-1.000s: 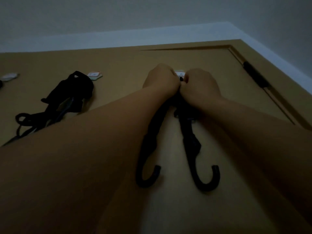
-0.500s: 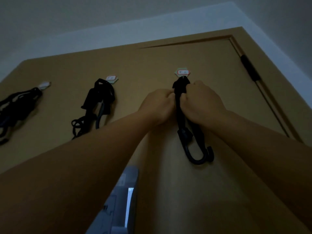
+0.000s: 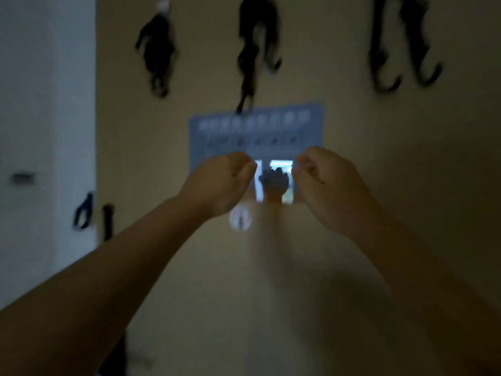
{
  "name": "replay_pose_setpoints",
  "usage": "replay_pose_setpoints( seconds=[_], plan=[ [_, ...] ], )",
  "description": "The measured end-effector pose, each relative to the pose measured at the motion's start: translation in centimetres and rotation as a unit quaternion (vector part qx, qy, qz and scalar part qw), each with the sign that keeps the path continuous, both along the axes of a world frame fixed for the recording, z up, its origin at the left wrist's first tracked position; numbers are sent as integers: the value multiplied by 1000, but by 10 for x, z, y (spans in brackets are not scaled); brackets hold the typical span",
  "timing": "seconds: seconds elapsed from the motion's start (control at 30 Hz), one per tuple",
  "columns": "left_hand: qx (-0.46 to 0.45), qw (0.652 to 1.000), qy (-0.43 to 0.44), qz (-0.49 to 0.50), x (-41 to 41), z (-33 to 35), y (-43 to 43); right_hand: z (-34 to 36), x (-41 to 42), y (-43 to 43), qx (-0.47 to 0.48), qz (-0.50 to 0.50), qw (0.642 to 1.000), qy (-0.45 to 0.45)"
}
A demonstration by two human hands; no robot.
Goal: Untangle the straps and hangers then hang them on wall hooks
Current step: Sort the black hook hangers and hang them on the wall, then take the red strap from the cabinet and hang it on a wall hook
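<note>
The view is blurred and dim. Three black strap bundles hang high on the tan door (image 3: 406,213): a left bundle (image 3: 158,52) under a white wall hook (image 3: 163,4), a middle bundle (image 3: 254,50), and a right strap (image 3: 401,50) whose two hooked ends dangle. My left hand (image 3: 219,183) and my right hand (image 3: 328,183) are raised well below the straps, apart from each other. Both have their fingers curled into fists and hold nothing.
A blue notice (image 3: 257,131) with a bright picture is stuck on the door behind my hands, with a small white round fitting (image 3: 240,218) just beneath. A pale wall (image 3: 46,118) stands at the left, with dark loops (image 3: 84,213) by its edge.
Both hands have let go of the right strap, dropped lower and moved apart. The strap now hangs on its own with its two hooked ends spread. The view has swung downward.
</note>
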State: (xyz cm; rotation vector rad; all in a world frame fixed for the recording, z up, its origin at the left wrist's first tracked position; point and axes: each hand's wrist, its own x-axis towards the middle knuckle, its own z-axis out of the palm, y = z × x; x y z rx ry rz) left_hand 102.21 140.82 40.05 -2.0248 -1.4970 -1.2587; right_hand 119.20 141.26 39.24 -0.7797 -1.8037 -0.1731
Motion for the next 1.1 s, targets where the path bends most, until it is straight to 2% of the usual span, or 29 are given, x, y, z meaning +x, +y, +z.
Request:
replay_pose_setpoints(
  seconds=[0.07,0.2,0.33,0.47,0.57,0.63,0.77,0.97,1.1],
  plan=[
    [-50,997,-19,51,-33,-69,-38,-58,-29,-21,-48,44,998,-13],
    [-158,977,-54,130,-86,-179,-116,-160,-100,-62,-121,114,982,-95],
    [-219,951,-69,208,-129,-250,-190,-228,-161,-111,-191,206,950,-133],
    [-265,917,-127,269,-163,-309,-256,-286,-215,-156,-250,277,907,-195],
    [-326,876,-168,315,-185,-352,-304,-331,-251,-187,-271,312,863,-290],
    [-351,850,-184,348,-197,-374,-337,-360,-274,-209,-253,345,832,-352],
    [-351,789,-254,435,-210,-397,-400,-402,-317,-253,-242,400,776,-423],
    [-367,664,-358,544,-227,-433,-470,-422,-388,-294,-248,473,692,-485],
    [-349,589,-416,599,-238,-452,-494,-429,-435,-319,-170,531,615,-557]
  ],
)
